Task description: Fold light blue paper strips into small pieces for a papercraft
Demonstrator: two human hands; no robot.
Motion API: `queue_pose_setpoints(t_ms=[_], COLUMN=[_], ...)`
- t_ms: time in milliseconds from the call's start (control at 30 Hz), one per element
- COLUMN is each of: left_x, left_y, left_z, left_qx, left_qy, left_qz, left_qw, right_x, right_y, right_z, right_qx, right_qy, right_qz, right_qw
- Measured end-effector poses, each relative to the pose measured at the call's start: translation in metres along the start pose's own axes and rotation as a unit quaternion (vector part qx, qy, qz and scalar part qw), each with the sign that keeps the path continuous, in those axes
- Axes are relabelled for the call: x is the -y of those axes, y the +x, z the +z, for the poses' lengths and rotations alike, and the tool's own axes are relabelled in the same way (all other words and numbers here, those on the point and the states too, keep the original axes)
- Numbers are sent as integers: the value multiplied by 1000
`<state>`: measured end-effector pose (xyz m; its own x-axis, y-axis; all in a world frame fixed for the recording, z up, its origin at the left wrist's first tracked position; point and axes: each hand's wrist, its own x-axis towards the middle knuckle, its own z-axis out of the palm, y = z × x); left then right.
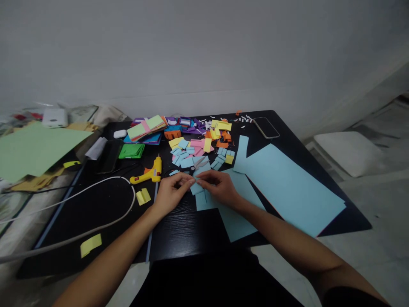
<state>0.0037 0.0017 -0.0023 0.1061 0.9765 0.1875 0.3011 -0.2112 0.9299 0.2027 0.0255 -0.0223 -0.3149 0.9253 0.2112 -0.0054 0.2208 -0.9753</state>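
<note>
My left hand (175, 189) and my right hand (220, 186) meet over the middle of the black table, thumbs and fingers pinched together. Between their fingertips is what looks like a small piece of light blue paper (195, 187), mostly covered by the fingers. Just beyond lie scissors (201, 163) on light blue paper. Small folded light blue pieces (182, 157) are heaped behind my left hand. Under my right wrist rests a larger light blue sheet (241, 219). A yellow glue gun (155, 170) stands left of my left hand.
Large light blue sheets (290, 187) cover the right side, with a phone (266, 128) behind them. Colored paper stacks (148, 128) and scraps line the back. A white cable (105, 224) loops across the left, near yellow paper pieces (91, 245). Green paper (131, 150) lies farther back.
</note>
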Motion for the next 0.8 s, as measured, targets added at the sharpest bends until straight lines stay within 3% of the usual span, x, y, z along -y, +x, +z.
queue_pose_setpoints(t_ms=[367,800], left_x=[9,6], left_y=[-3,-1], left_z=[0,2], left_qx=[-37,-28], left_qy=[7,-32], left_qz=[56,10], left_qw=[998,999], right_x=[1,1], right_y=[-1,-4], right_z=[1,4], right_qx=[-22,-48], right_qy=[26,20], right_qz=[10,8], right_qw=[999,999])
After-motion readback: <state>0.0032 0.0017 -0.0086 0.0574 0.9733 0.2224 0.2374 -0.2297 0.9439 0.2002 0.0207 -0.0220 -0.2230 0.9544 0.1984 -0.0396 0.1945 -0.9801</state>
